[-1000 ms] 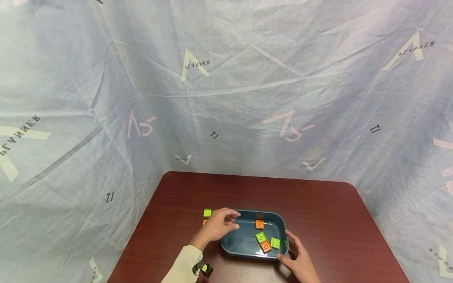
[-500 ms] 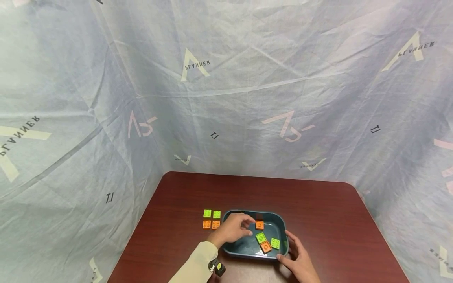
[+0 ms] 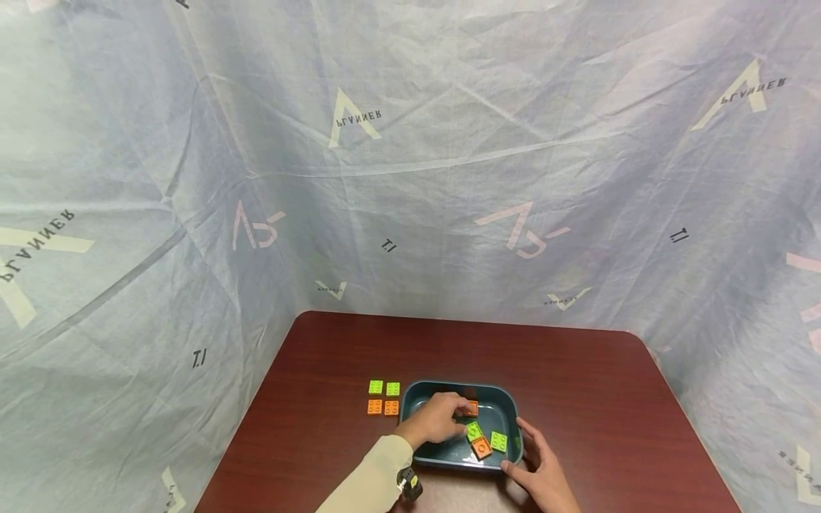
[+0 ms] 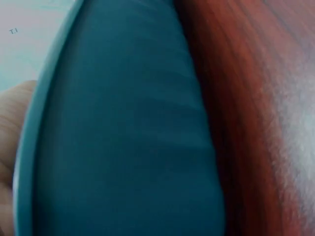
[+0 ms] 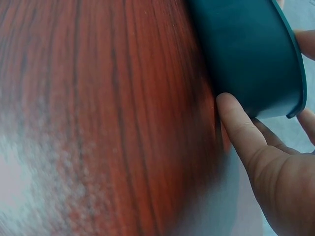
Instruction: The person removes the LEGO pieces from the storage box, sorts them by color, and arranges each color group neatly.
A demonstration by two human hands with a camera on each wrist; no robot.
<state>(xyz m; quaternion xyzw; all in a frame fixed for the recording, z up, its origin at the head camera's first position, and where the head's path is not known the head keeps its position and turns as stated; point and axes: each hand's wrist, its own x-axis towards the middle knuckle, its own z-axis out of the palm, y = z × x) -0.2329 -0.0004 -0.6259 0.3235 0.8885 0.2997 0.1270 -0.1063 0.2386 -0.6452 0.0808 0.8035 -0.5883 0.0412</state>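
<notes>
A dark teal tray [image 3: 449, 466] holds several small square building bricks. My left hand [image 3: 436, 419] reaches inside it, with fingertips right at an orange brick [image 3: 473, 408] by the far wall, which they partly hide. Below the thumb lies a green brick [image 3: 474, 431], against a second orange brick [image 3: 482, 447]. Another green brick [image 3: 498, 441] sits farther right. At the tray's right end my right hand [image 3: 541, 467] holds the wall, thumb at the front corner and fingers along the side. In the right wrist view its thumb [image 5: 238, 118] presses the tray's outer wall [image 5: 256, 54].
Left of the tray, two green bricks [image 3: 384, 388] lie in a row behind two orange bricks [image 3: 383, 407] on the reddish-brown table [image 3: 564, 377]. Grey printed sheeting [image 3: 436, 235] hangs around the table's back and sides.
My left hand has moved right from the tray's left end to the orange brick at the far wall, uncovering the bricks on the table. The right hand stays at the tray.
</notes>
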